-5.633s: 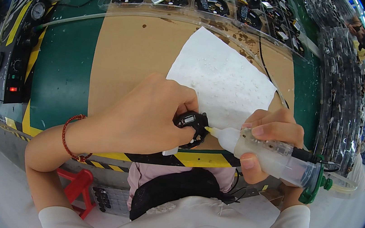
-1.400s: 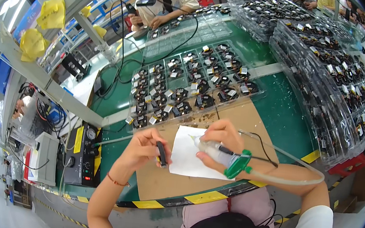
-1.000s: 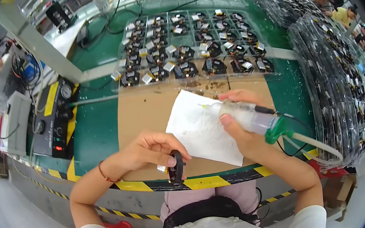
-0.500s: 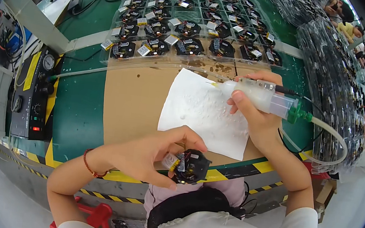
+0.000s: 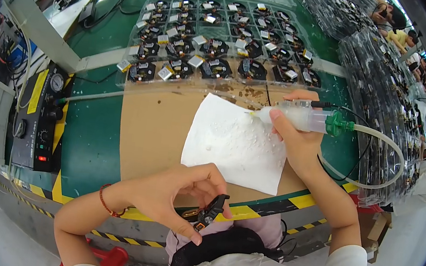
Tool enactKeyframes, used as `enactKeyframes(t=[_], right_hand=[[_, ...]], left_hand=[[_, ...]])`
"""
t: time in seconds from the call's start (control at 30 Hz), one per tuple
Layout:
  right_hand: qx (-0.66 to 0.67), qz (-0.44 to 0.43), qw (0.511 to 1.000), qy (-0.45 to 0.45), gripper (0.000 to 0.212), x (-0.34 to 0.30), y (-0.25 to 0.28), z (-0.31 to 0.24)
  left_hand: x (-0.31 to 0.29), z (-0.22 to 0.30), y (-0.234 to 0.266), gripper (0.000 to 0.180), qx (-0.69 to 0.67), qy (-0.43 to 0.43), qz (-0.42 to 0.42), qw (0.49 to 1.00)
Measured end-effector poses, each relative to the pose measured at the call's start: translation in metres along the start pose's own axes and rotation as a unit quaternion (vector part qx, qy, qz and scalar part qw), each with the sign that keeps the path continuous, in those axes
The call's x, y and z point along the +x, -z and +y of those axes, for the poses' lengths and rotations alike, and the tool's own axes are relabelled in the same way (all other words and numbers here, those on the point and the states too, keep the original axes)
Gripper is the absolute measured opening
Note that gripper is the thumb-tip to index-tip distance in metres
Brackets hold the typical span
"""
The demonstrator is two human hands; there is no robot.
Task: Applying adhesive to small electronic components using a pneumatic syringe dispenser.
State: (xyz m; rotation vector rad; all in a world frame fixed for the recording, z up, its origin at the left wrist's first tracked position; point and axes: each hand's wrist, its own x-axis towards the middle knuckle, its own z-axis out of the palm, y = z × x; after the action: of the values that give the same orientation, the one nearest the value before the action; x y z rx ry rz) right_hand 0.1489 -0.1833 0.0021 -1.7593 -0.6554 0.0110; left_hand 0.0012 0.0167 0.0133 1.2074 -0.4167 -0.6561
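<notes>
My left hand (image 5: 165, 193) grips a round black device casing (image 5: 210, 212) between thumb and fingers, just over the table's front edge. The casing is tipped nearly on edge, so its inside is mostly hidden. In my right hand (image 5: 299, 143) is a dispensing syringe (image 5: 316, 121) with white contents, held pen-like with its needle pointing left. A green cap joins the syringe to a clear hose (image 5: 382, 137). Beneath the needle lies a white sheet (image 5: 231, 156) dotted with small white blobs. Needle and casing are well apart.
Clear trays (image 5: 182, 82) of similar black casings with silver batteries stand behind the brown board (image 5: 155, 126). A black dispenser box (image 5: 38, 127) with a gauge is at left. Stacked clear trays (image 5: 370, 83) rise at right. Striped tape (image 5: 267, 208) marks the front edge.
The casing has turned from showing its open inside to nearly edge-on, and my left hand has lowered slightly. My right hand and the syringe have shifted slightly in view.
</notes>
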Motion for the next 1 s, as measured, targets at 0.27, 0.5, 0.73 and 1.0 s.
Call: enactKeyframes(t=[0.27,0.5,0.73,1.0], right_hand=[[0.059,0.032,0.998,-0.006,0.030,0.000,-0.003,-0.003],[0.192,0.030,0.976,-0.098,0.029,-0.008,0.008,-0.019],[0.017,-0.056,0.968,0.246,0.036,-0.012,0.010,-0.016],[0.105,-0.241,0.934,0.241,0.040,-0.017,0.007,-0.015]], left_hand=[[-0.004,-0.007,0.004,0.064,-0.127,-0.026,0.005,0.992],[-0.001,-0.011,0.005,0.064,-0.234,-0.059,0.007,0.970],[-0.001,-0.002,0.003,0.066,-0.203,-0.066,0.026,0.977],[-0.001,0.011,0.000,0.066,-0.249,-0.037,0.004,0.968]])
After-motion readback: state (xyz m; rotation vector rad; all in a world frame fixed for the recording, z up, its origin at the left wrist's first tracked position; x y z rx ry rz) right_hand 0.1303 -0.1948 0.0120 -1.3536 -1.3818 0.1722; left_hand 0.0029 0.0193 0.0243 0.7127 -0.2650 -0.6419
